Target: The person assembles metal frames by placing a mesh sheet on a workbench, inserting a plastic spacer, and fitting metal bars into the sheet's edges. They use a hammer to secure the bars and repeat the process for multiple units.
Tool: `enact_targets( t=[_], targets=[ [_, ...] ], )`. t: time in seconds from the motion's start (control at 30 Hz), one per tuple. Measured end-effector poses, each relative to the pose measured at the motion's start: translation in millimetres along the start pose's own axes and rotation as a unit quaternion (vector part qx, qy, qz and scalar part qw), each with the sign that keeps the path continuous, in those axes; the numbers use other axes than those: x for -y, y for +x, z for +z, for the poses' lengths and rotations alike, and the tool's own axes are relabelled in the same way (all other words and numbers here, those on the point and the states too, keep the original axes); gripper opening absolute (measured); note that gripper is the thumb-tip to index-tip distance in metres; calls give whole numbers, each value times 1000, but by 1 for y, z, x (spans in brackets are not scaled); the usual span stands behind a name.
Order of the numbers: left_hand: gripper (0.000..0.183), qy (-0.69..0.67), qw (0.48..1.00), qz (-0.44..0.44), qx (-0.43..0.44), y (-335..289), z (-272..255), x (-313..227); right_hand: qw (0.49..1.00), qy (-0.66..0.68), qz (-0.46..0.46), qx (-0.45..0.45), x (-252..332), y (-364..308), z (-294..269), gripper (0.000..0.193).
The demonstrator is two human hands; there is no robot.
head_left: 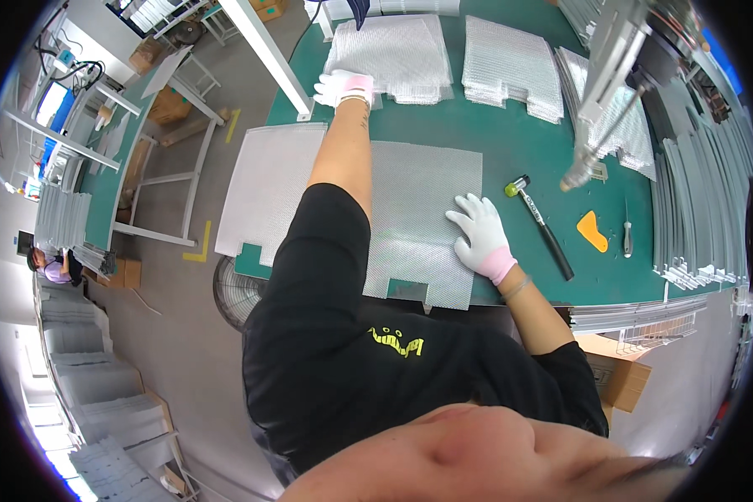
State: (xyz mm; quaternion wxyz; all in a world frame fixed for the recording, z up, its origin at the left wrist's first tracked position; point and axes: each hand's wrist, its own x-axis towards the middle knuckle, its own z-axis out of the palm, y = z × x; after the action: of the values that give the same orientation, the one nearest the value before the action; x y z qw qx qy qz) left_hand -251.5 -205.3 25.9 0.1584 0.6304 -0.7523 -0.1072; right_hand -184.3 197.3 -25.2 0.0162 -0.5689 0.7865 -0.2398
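My left hand [341,87], in a white and pink glove, reaches to the left edge of a stack of translucent, bubble-textured sheets [402,54] at the back. Its fingers are stretched out, and no sheet shows between them. Flat on the right part of a grey perforated mesh panel [427,197] lies my gloved right hand [481,238], fingers spread. The panel has a notch in its near edge. Left of it is a paler panel [276,167], partly covered by my left arm, with a similar notch.
On the green table [510,151] right of my hand lie a mallet [544,230], a yellow scraper [592,231] and a screwdriver [627,238]. More bubble-textured sheets [510,67] lie behind. A metal arm [602,100] hangs overhead. Grey panels [699,209] stand at the right edge.
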Motion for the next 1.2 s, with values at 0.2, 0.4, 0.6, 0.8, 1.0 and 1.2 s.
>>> enact_targets(
  t=[0.2,0.4,0.6,0.8,1.0,1.2],
  targets=[
    [36,-254,941,199,-99,53,-20,12,1000,12,-6,-6,1,0,1,51],
    [38,-232,899,344,-143,75,-33,18,1000,-4,4,-8,0,-4,1,51],
    [33,-466,858,186,107,77,-20,20,1000,-15,-3,5,0,0,-1,50],
    [40,-594,717,361,53,79,-37,39,1000,-2,-2,-2,-2,-2,-3,50],
    [40,-533,815,208,91,67,-13,56,1000,-20,20,-5,-6,-7,1,51],
    [55,-450,863,124,195,120,11,105,1000,-17,-23,-8,7,4,0,51]
  ],
)
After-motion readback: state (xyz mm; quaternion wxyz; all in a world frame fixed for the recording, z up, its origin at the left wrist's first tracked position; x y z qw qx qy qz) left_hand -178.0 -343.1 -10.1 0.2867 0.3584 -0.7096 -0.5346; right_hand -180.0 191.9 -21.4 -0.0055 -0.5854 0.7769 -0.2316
